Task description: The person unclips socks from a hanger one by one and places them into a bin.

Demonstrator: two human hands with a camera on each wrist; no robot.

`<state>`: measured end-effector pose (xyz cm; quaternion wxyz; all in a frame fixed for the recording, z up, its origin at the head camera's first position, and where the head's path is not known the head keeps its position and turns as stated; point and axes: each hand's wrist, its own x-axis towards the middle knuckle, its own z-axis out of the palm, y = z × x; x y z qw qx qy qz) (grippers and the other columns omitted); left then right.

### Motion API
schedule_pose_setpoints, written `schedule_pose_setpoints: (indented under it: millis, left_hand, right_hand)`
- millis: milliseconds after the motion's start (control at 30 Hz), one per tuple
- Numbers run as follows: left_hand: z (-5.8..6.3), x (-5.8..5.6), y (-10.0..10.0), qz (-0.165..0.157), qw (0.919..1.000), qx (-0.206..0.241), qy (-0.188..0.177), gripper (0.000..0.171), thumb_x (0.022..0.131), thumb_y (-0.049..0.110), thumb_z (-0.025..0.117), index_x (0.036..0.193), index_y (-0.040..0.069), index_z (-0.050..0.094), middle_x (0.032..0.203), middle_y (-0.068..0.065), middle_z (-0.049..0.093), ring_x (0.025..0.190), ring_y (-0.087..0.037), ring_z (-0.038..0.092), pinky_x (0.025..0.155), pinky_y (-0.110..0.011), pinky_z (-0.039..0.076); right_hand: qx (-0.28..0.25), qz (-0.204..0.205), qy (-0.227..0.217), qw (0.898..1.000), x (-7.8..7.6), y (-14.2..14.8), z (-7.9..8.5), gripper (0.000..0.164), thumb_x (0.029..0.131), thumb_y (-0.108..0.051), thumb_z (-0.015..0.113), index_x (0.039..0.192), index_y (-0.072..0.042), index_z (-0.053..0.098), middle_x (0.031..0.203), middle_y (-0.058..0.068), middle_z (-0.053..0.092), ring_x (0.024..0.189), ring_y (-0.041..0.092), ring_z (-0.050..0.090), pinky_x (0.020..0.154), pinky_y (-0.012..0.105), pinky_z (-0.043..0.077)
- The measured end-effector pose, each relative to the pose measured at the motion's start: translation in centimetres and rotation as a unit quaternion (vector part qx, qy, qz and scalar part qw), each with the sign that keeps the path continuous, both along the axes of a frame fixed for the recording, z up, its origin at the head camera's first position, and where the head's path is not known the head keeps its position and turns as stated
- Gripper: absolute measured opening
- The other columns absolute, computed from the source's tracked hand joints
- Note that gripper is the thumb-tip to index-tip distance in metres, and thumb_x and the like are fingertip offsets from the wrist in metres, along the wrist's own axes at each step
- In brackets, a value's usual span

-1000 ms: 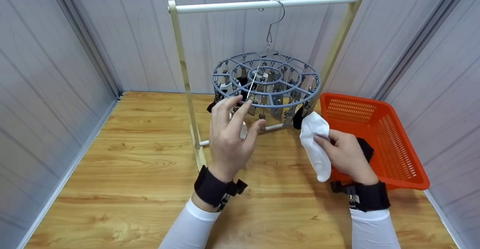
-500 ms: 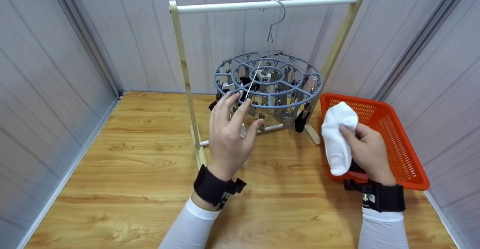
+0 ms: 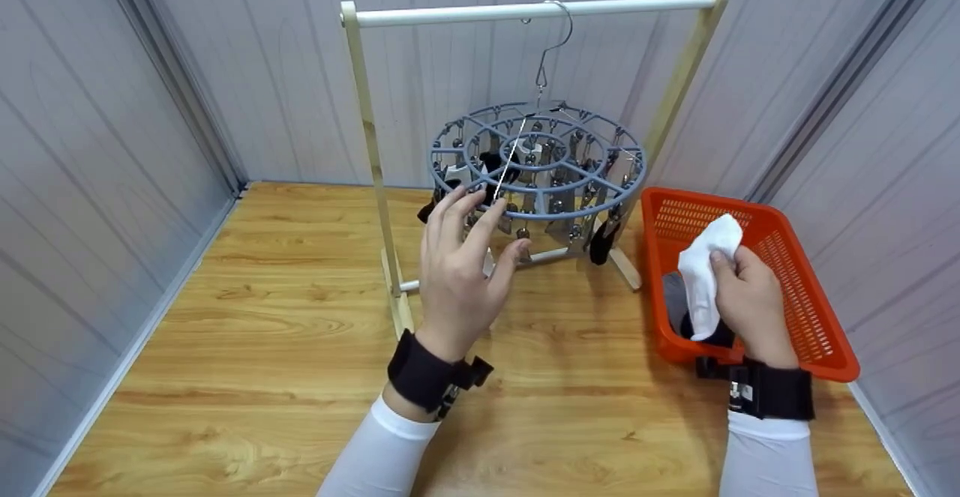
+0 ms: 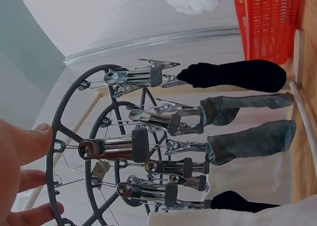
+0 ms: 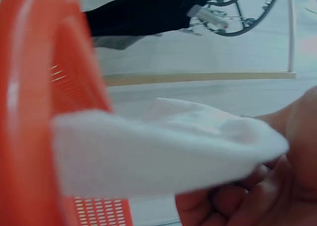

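Observation:
My right hand (image 3: 750, 302) pinches a white sock (image 3: 705, 279) between thumb and fingers, above the orange basket (image 3: 814, 287). In the right wrist view the sock (image 5: 124, 156) stretches away from the fingers, overlapping the basket's side. My left hand (image 3: 461, 279) has its fingertips at the near rim of a round grey clip hanger (image 3: 540, 212), with the thumb held apart below. Metal clips hang from this hanger. In the left wrist view some hold socks, among them a black sock (image 4: 237, 76) and grey socks (image 4: 252, 141).
The hanger's hook (image 3: 555, 40) hangs from the white bar (image 3: 465, 14) of a wooden-legged stand (image 3: 371, 145) on the wooden table (image 3: 262, 347). Inside the basket lie a grey sock (image 3: 673, 298) and dark fabric. Panelled walls (image 3: 285, 92) enclose the table on three sides.
My right hand has carried the white sock rightward from beside the hanger to over the basket. Grey fabric in the basket has come into sight. My left hand stays at the rim.

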<state>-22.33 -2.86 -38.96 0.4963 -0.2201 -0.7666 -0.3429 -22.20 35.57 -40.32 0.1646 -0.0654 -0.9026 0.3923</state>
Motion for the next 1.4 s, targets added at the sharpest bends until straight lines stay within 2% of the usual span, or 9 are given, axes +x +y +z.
schedule_pose_setpoints:
  millis: [133,300,400,467,533,700,933,1167,1400]
  left_hand:
    - [0.0,0.1,0.1,-0.003,1.0,-0.007,-0.005,0.043,0.101,0.028,0.085,0.136,0.004,0.077,0.145,-0.022,0.067,0.145,-0.045,0.054,0.124,-0.062,0.042]
    - [0.1,0.3,0.1,-0.006,0.9999,-0.009,-0.007,0.041,0.102,0.03,0.083,0.134,0.005,0.078,0.143,-0.02,0.068,0.144,-0.043,0.056,0.121,-0.061,0.045]
    - [0.3,0.4,0.1,-0.013,0.9999,-0.005,-0.01,0.041,0.102,0.03,0.083,0.134,0.005,0.078,0.143,-0.019,0.068,0.144,-0.042,0.056,0.121,-0.06,0.045]
    - [0.3,0.5,0.0,-0.018,0.9998,-0.001,-0.012,0.04,0.103,0.029,0.083,0.134,0.004,0.078,0.143,-0.019,0.069,0.144,-0.042,0.056,0.121,-0.059,0.045]
    - [0.4,0.6,0.0,-0.023,0.9997,0.0,-0.012,0.039,0.103,0.028,0.083,0.133,0.004,0.079,0.143,-0.019,0.069,0.144,-0.042,0.056,0.122,-0.058,0.044]
    - [0.5,0.7,0.0,-0.032,0.9995,0.001,-0.008,0.038,0.103,0.027,0.083,0.132,0.005,0.079,0.143,-0.018,0.07,0.143,-0.041,0.057,0.123,-0.057,0.043]
    - [0.6,0.8,0.1,-0.041,0.9991,-0.004,-0.005,0.039,0.103,0.026,0.083,0.134,0.003,0.078,0.141,-0.017,0.072,0.139,-0.038,0.06,0.12,-0.055,0.046]
    - [0.7,1.1,0.2,-0.06,0.9982,-0.007,0.005,0.04,0.102,0.023,0.084,0.135,0.001,0.077,0.14,-0.017,0.072,0.137,-0.036,0.063,0.121,-0.052,0.047]
    - [0.8,1.2,0.3,-0.095,0.9949,-0.029,0.017,0.04,0.102,0.022,0.084,0.135,0.001,0.076,0.142,-0.017,0.072,0.139,-0.033,0.064,0.123,-0.047,0.046]
  right_hand:
    - [0.041,0.026,-0.023,0.999,-0.6,0.1,-0.7,0.038,0.119,-0.033,0.05,0.116,0.002,0.064,0.1,0.018,0.066,0.087,0.024,0.059,0.072,0.031,0.046]
    - [0.078,0.068,-0.075,0.992,-1.3,0.3,-1.3,0.037,0.119,-0.031,0.047,0.113,0.003,0.06,0.097,0.02,0.06,0.092,0.036,0.058,0.079,0.045,0.046]
    - [0.102,0.092,-0.111,0.984,-1.5,0.6,-1.5,0.043,0.12,-0.029,0.045,0.129,0.012,0.059,0.116,0.034,0.065,0.11,0.05,0.062,0.093,0.06,0.052]
    - [0.122,0.098,-0.124,0.98,-1.6,0.7,-1.6,0.049,0.119,-0.026,0.045,0.142,0.016,0.054,0.134,0.041,0.062,0.125,0.057,0.06,0.105,0.069,0.049]
    - [0.139,0.095,-0.132,0.977,-1.6,1.0,-1.7,0.053,0.118,-0.024,0.046,0.152,0.016,0.05,0.147,0.043,0.057,0.135,0.061,0.056,0.111,0.074,0.045]
    - [0.174,0.069,-0.135,0.973,-1.5,1.7,-1.9,0.049,0.116,-0.021,0.047,0.148,0.014,0.057,0.143,0.042,0.061,0.128,0.06,0.06,0.106,0.074,0.048]
    - [0.16,0.066,-0.118,0.978,-1.2,1.2,-1.4,0.051,0.117,-0.027,0.05,0.15,0.011,0.058,0.139,0.036,0.065,0.126,0.055,0.062,0.105,0.071,0.049]
    - [0.14,0.074,-0.061,0.985,-0.5,-0.3,-0.5,0.049,0.117,-0.032,0.057,0.148,0.006,0.063,0.131,0.03,0.07,0.12,0.048,0.065,0.102,0.066,0.051]
    - [0.145,0.079,-0.004,0.986,0.4,-1.9,0.2,0.041,0.114,-0.03,0.063,0.139,0.002,0.071,0.121,0.024,0.073,0.109,0.041,0.069,0.094,0.06,0.053]
